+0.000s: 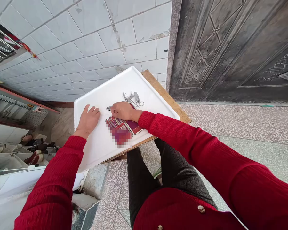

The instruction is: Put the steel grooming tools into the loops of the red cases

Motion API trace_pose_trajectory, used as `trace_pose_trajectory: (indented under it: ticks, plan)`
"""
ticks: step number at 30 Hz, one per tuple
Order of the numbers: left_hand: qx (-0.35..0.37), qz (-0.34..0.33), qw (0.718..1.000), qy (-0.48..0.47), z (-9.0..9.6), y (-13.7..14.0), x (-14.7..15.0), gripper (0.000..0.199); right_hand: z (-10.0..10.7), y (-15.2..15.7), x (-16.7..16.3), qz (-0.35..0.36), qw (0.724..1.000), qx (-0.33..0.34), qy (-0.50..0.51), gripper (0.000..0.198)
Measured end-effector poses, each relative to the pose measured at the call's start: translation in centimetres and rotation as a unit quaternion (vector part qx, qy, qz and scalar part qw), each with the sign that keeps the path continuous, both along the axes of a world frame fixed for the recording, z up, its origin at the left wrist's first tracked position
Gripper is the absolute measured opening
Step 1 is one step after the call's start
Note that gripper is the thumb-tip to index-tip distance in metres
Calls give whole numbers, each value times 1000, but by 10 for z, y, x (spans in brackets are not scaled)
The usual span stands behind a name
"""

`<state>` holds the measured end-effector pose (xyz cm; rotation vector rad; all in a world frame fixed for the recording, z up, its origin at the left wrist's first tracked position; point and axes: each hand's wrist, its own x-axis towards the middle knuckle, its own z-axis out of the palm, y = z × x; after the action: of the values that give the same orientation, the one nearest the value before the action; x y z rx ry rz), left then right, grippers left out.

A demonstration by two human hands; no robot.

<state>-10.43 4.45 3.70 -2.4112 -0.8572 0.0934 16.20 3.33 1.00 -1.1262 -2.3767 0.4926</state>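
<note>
At the left, we are seeing the left hand (87, 122) resting palm down on the white tabletop (96, 148), its grip relaxed and wide. Next, a small metal piece (108, 108) is lying near the opened red tool case (115, 122), which is lying on the tabletop, its lower part appearing blurred. Over the case, the right hand (123, 111) is curling its fingers; we are not managing to see whether this narrow grip is holding something. Just beyond, metal tools (136, 96) are lying together.

You have a red case (136, 127) lying open at the frame's centre, slim metal tools (116, 123) in its left half; silver nippers (127, 96), clippers (136, 97) and ring-handled scissors (141, 103) cluster just above.
</note>
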Motion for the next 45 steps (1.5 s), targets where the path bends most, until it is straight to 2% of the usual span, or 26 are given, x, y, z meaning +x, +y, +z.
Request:
trace_pose_trajectory:
  ticks: [3,6,9,11,17,23,34,41,45]
  plan:
    - [1,3,999,-39,7,-17,7,30,0,0,0,2,1000,1,0,20]
    - [-26,-12,997,-66,15,-47,20,26,-1,-1,-1,-1,1000,3,-3,21]
    - [-58,-40,996,-56,20,-74,36,29,-3,-1,-3,-7,1000,10,-4,23]
    - [-72,-55,996,-22,20,-80,45,30,-5,-1,-3,-8,1000,18,-1,24]
    - [-83,-79,993,37,22,-65,56,28,-6,1,-1,-7,1000,17,7,22]
    - [-76,-129,979,135,26,-54,62,27,-7,3,-3,-15,1000,11,9,22]
    - [-125,-181,967,127,34,-42,59,34,-6,5,0,-1,1000,22,13,21]
    - [-117,-171,969,137,35,-37,50,34,-4,2,1,-1,1000,10,19,21]
    - [-120,-146,971,144,37,-25,38,40,-4,2,1,-1,1000,4,19,21]
